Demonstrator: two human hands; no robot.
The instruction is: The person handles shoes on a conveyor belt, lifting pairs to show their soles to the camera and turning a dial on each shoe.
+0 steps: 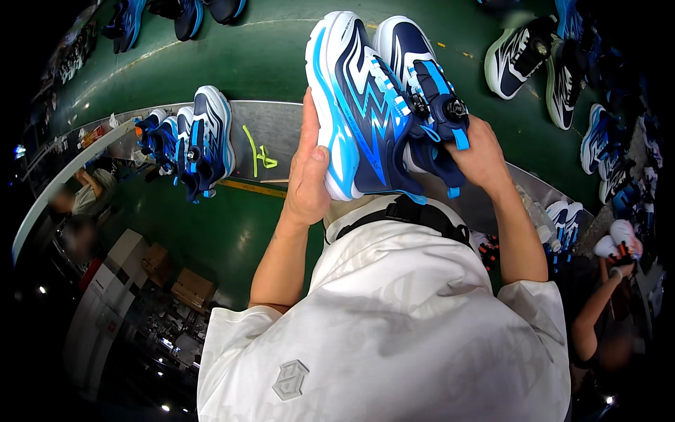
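Observation:
Two blue, white and navy sneakers are held up side by side over the line, toes pointing away from me. My left hand (309, 172) is closed along the outer sole of the left sneaker (358, 105), thumb against its pale blue and white midsole. The right sneaker (415, 63) is partly covered by the left one; a round black dial sits near its collar. My right hand (481, 155) grips it at the heel side, with most of the fingers hidden behind the shoe.
A green belt (267, 53) with a metal edge (264, 116) runs in front of me. Similar sneakers (211, 137) stand on the edge at left. A black and pale green pair (520, 60) lies at right. Co-workers sit on both sides; one at right handles pink and white shoes (622, 239).

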